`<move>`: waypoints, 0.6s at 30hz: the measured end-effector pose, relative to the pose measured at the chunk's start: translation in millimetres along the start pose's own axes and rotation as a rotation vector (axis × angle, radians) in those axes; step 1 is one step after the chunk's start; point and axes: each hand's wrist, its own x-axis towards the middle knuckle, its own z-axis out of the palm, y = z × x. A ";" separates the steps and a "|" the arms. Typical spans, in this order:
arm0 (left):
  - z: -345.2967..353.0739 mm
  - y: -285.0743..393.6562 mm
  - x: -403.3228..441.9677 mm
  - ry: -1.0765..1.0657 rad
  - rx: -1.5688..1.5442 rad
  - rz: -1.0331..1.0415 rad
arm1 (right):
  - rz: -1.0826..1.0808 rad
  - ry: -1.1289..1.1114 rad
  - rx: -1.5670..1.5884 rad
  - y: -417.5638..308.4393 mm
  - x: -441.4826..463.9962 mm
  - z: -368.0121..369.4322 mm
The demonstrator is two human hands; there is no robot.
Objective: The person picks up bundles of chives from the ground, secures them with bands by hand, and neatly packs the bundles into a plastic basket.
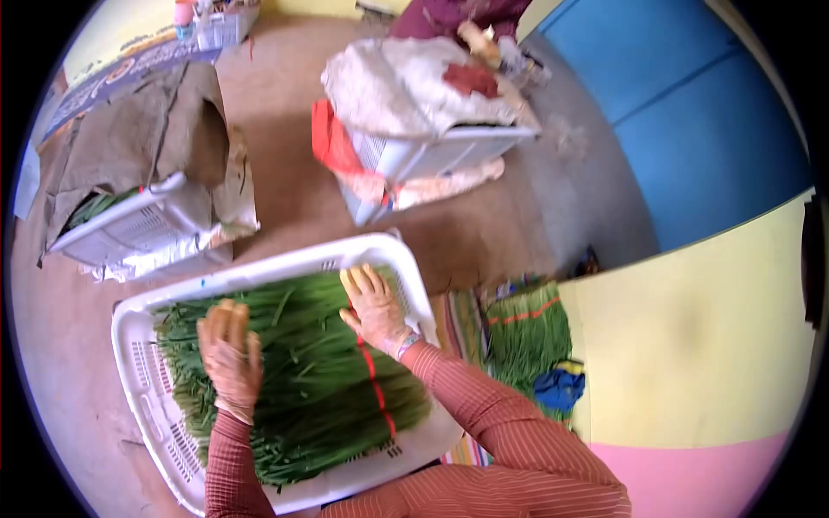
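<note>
Long green stalks (302, 380) lie in a white plastic basket (128, 345) in front of me, with a red band (376, 388) across their right part. My left hand (230, 358), in a pale thin glove, rests on the left part of the stalks with its fingers stretched out. On the upper right part of the stalks lies my right hand (376, 306), gloved too, its fingers spread beside the upper end of the band. Neither hand is wrapped round anything.
Behind stand a crate under a brown cloth (147, 129) and a crate under a white cloth (389, 82). A person in purple (449, 17) is at the top. More banded stalks (527, 332) and a blue cloth (560, 390) lie at right, by the wall (699, 328).
</note>
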 end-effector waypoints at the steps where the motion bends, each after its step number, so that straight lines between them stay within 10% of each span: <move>1: 5.7 10.2 8.1 -0.067 -0.032 0.032 | 0.029 -0.070 -0.048 8.7 1.9 3.5; 7: 78.5 -4.8 20.3 -0.401 0.123 -0.169 | 0.062 -0.109 -0.177 32.4 -1.6 51.8; 18: 91.3 -11.2 15.2 -0.369 0.099 -0.146 | -0.099 -0.469 -0.323 49.4 47.2 26.7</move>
